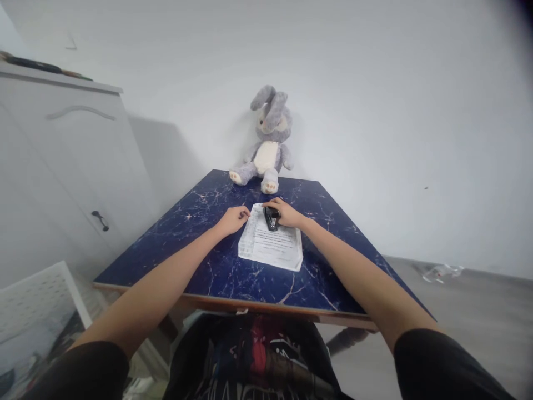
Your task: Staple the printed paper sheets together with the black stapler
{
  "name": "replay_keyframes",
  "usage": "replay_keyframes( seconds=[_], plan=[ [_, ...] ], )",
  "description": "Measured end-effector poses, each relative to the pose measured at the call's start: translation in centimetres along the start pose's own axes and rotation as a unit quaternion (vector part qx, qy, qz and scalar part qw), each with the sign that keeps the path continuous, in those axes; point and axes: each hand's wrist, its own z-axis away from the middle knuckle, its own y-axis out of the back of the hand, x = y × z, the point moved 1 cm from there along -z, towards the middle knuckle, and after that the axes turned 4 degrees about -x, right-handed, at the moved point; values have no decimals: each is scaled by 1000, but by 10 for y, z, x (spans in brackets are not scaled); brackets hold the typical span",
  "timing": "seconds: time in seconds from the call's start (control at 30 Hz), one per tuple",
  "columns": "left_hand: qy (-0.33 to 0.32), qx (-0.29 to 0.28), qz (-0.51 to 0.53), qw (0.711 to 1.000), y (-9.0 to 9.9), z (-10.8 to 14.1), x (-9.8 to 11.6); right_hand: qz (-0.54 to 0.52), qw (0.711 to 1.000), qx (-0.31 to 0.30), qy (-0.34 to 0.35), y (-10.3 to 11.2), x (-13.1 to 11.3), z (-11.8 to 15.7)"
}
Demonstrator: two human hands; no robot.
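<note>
Printed sheets of paper point(275, 250) lie on the blue marble-patterned table point(175, 239) in front of me. My right hand point(283, 212) grips a black stapler point(271, 218), which rests over the upper part of the paper. At the paper's upper left edge is my left hand point(235, 219), its fingers curled together near the margin. Whether they pinch the paper's edge is too small to make out.
A grey plush rabbit point(266, 153) sits at the table's far end against the white wall. On the left stand a white cabinet point(70, 144) and a white perforated basket point(45, 294). A clear plastic item point(442, 272) lies on the floor at right.
</note>
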Motion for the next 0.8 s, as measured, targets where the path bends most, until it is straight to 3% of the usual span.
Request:
replay_keyframes(
  seconds=[0.13, 0.23, 0.37, 0.57, 0.67, 0.8],
  plan=[
    [-18, 1, 0, 1000, -3, 0, 3, 27, 997, -67, -16, 20, -27, 45],
    [-53, -29, -21, 998, -8, 0, 11, 96, 987, -118, -54, 39, -47, 74],
    [-88, -63, -48, 993, -11, 3, 23, 195, 965, -143, -101, 47, -61, 83],
    [-138, -55, -97, 984, -6, 6, 32, 156, 979, -60, -119, 21, -62, 70],
    [-150, -49, -97, 983, -12, 4, 28, 91, 993, -8, -76, 6, -60, 67],
    [-163, -100, -142, 971, -23, 4, 19, -16, 998, 38, -44, 3, -55, 69]
  ],
)
